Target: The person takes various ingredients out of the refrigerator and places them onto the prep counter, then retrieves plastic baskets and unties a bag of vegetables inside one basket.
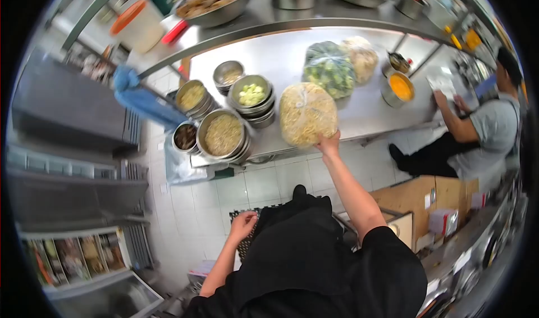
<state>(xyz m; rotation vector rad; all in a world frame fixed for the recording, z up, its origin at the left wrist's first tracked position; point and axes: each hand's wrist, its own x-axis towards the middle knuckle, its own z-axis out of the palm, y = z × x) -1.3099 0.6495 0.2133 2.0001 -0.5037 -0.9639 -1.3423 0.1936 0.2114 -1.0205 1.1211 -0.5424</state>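
Black apron [297, 250] — roundish yellow bag [309, 119], knot-end [302, 98] away

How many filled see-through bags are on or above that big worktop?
3: the yellow bag at the person's right hand, the green bag just beyond it, and the pale bag next to the green one. Others may be hidden behind them.

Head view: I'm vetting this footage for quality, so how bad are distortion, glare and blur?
Head view: strong fisheye bowing along the shelf edge, black corners; head view: the table looks washed pale; head view: the orange lid looks soft, the yellowish bag at the right hand fairly clear.
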